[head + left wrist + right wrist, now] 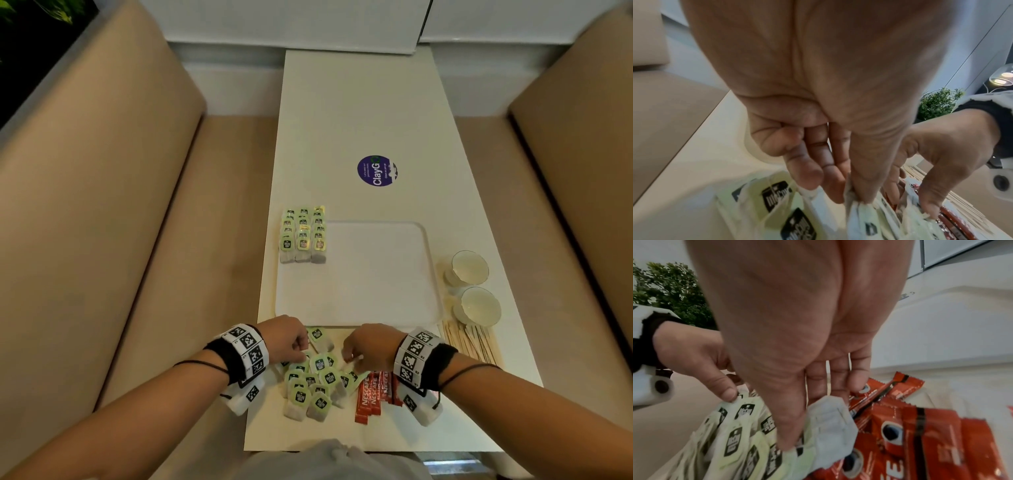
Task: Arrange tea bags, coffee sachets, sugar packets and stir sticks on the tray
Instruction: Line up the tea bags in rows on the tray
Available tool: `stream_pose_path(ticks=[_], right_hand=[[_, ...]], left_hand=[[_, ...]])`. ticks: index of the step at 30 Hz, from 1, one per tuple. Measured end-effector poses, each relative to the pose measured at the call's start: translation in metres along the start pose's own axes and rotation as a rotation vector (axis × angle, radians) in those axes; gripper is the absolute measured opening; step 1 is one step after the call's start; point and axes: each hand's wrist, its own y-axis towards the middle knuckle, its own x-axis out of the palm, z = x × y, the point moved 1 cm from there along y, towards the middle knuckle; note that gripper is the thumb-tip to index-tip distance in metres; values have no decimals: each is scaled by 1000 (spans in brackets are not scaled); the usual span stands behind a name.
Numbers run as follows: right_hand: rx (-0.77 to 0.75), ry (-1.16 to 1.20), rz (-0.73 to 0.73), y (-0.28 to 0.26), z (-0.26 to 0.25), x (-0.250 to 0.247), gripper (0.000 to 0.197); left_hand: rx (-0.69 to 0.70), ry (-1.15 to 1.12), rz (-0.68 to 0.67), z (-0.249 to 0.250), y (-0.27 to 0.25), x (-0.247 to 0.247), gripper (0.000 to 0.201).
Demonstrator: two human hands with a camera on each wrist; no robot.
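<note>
At tray (356,320) near edge — both hands (284,337) (370,346) pinching tea bags (317,380); tray mostly bare.

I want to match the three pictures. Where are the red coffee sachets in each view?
Head: red coffee sachets lie low centre, under the right hand.
Left wrist: only a red strip shows at the lower right edge.
Right wrist: they fill the lower right.
Shared landmark: the loose tea bags beside them.
</note>
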Motion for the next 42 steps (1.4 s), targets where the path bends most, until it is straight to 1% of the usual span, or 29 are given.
stream_pose_path(ticks=[5, 10, 16, 19, 21, 24, 27, 31, 34, 38, 42], right_hand=[[-13, 35, 25, -5, -1, 0, 32], [-31, 87, 42, -9, 2, -4, 29], [-96, 109, 91, -13, 2, -26, 19], [-116, 125, 124, -15, 0, -41, 18], [-122, 151, 171, -15, -1, -53, 19], [-110, 205, 308, -11, -4, -70, 20], [-82, 319, 433, -2, -7, -85, 21], [-62, 480, 563, 8, -17, -100, 8], [-77, 609, 634, 14, -25, -109, 3], [-92, 763, 686, 21, -33, -118, 3], [-89, 824, 709, 28, -38, -125, 1]], left_hand=[[26, -11, 12, 2, -3, -2, 15], [33, -32, 29, 5, -5, -6, 6], [11, -57, 60, 5, -7, -15, 7], [13, -102, 111, 4, -7, -23, 16], [7, -155, 191, 3, -5, -31, 19], [-21, -279, 340, 1, 0, -43, 9], [-12, -370, 464, 1, 5, -57, 18], [44, -499, 584, 9, 8, -77, 16], [72, -660, 605, 17, 8, -89, 12], [82, -868, 636, 22, 6, -97, 15], [61, -1080, 595, 21, 8, -96, 21]])
